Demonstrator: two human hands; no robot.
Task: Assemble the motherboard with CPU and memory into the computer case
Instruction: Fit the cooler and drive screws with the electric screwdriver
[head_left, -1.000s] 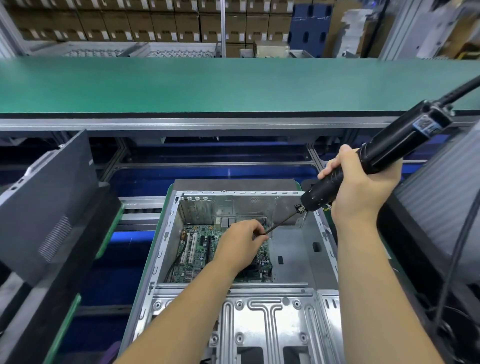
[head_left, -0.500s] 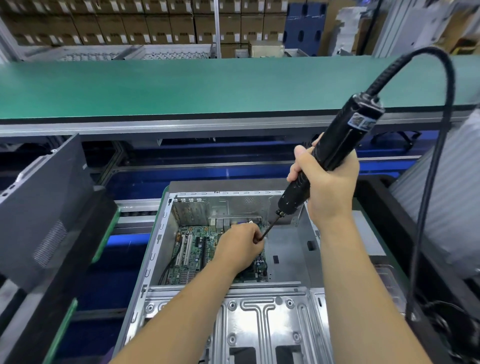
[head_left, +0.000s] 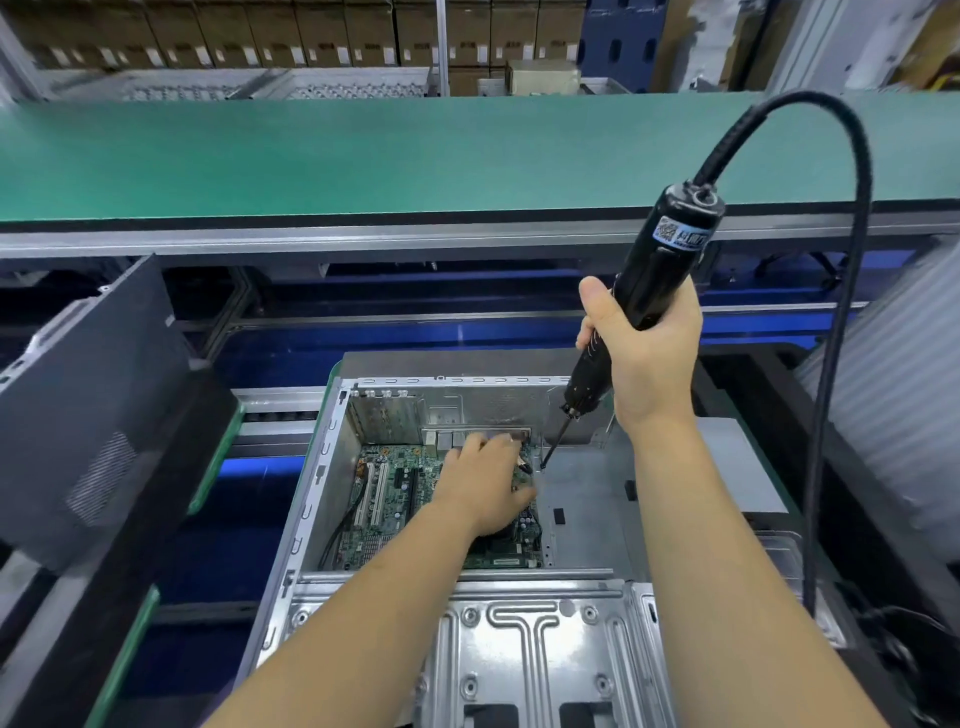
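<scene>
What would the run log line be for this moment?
right hand: grips screwdriver | bit: at motherboard edge | left hand: on board

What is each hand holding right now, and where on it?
The right hand grips the screwdriver around the middle of its black body. The left hand rests flat on the motherboard, gripping nothing visible.

Both forearms are bare and stretch forward. The left hand (head_left: 488, 483) lies palm down, fingers (head_left: 501, 441) spread flat and blurred. The right hand (head_left: 647, 353), raised higher, has its fingers wrapped round a screwdriver (head_left: 644, 291), thumb pointing up.
</scene>
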